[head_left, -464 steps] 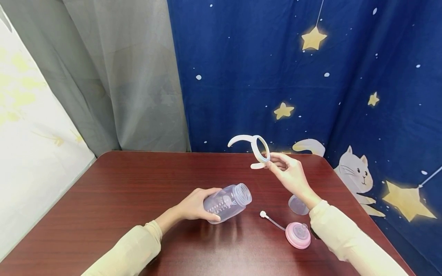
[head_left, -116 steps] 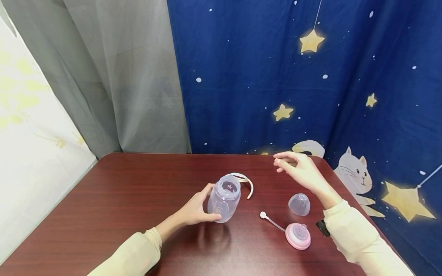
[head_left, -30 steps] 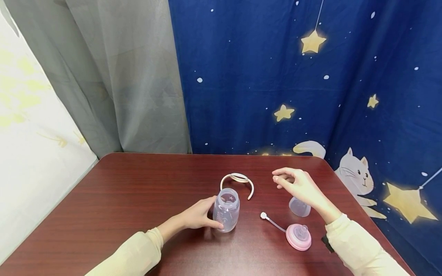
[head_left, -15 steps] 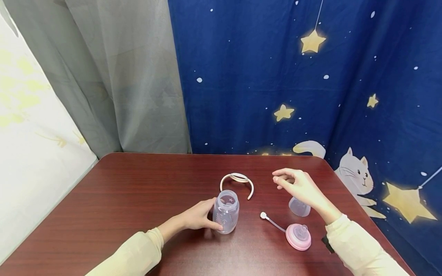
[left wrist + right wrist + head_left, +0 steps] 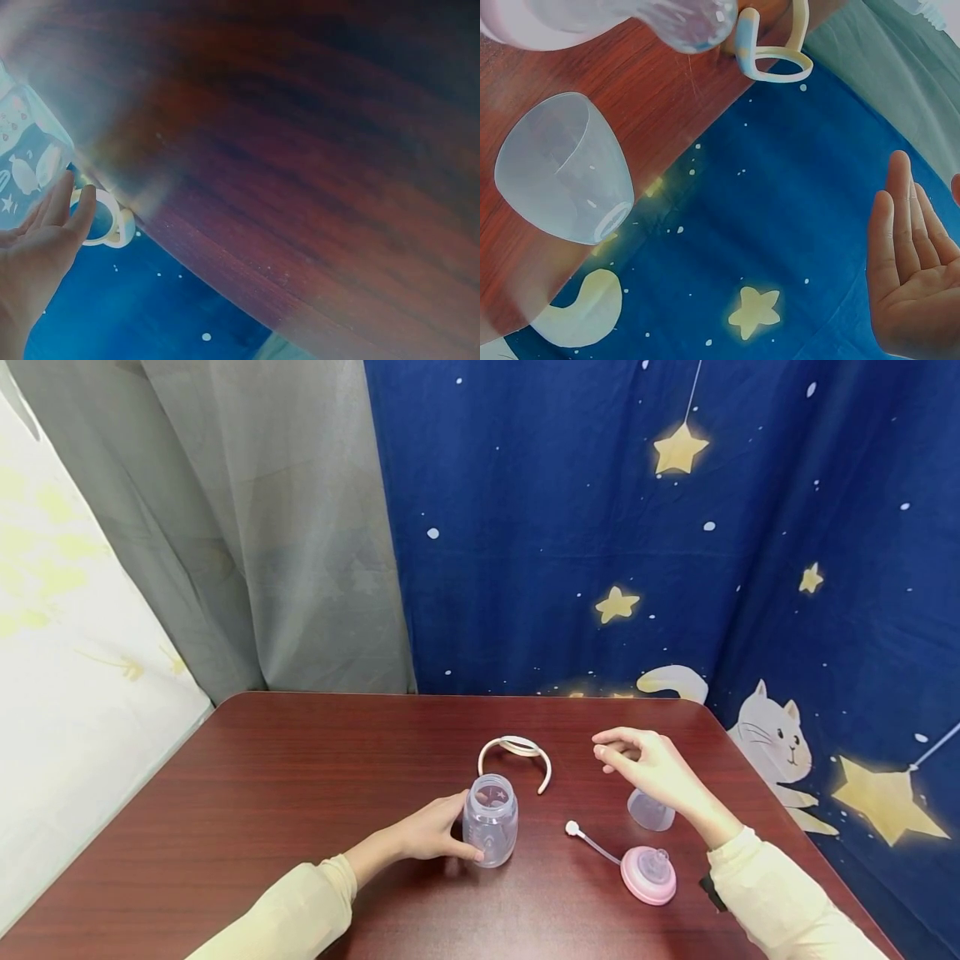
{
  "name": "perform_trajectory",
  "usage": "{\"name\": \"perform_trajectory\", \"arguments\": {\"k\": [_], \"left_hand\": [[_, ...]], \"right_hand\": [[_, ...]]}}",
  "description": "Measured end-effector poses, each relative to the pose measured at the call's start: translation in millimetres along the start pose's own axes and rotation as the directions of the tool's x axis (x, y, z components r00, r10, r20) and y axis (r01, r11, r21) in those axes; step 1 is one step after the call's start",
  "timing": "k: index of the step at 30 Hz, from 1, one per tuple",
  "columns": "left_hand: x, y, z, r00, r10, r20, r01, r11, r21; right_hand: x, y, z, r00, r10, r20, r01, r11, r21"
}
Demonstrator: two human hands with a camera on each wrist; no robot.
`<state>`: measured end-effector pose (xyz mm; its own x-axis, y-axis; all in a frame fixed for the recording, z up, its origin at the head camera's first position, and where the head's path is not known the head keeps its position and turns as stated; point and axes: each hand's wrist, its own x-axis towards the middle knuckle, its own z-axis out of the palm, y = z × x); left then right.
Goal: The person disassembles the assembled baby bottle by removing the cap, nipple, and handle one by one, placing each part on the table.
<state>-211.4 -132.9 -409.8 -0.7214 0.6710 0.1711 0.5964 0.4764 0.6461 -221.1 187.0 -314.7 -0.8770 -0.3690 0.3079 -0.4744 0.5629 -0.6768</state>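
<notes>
My left hand (image 5: 431, 831) holds a clear baby bottle (image 5: 491, 837) from its left side, thumb in front and fingers behind. The bottle stands upright on the table, its mouth uncovered. Just behind it lies a white ring with two curved bottle handles (image 5: 519, 747). Over the right part of the table hovers my right hand (image 5: 648, 764), fingers loosely bent and holding nothing. Partly hidden below that hand is a clear domed cap (image 5: 651, 812), whole in the right wrist view. A pink collar with a clear teat (image 5: 648, 875) lies nearer me, its straw (image 5: 598, 847) ending in a white weight.
The dark red wooden table (image 5: 300, 777) has a back edge close beyond the handles. A grey curtain (image 5: 300, 527) and a blue star-patterned curtain (image 5: 540, 527) hang behind it. A white patterned cloth (image 5: 75, 693) is at the left.
Since the oldest frame, the handle ring has left my right hand and lies on the table. The tilted bottle has come down upright. My right hand lowered slightly; little differs over the last second.
</notes>
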Motion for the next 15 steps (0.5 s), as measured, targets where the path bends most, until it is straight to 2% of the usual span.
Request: {"name": "perform_trajectory", "arguments": {"k": [7,15], "left_hand": [[0.1,-0.5,0.1,1.0,-0.007,0.006,0.008,1.0,-0.008],[-0.8,-1.9,-2.7,1.0,0.019,0.002,-0.019,1.0,0.004]], "right_hand": [[-0.3,0.7,0.2,1.0,-0.002,0.003,0.002,1.0,0.0],[-0.2,1.3,-0.7,1.0,-0.007,0.001,0.007,1.0,-0.01]]}}
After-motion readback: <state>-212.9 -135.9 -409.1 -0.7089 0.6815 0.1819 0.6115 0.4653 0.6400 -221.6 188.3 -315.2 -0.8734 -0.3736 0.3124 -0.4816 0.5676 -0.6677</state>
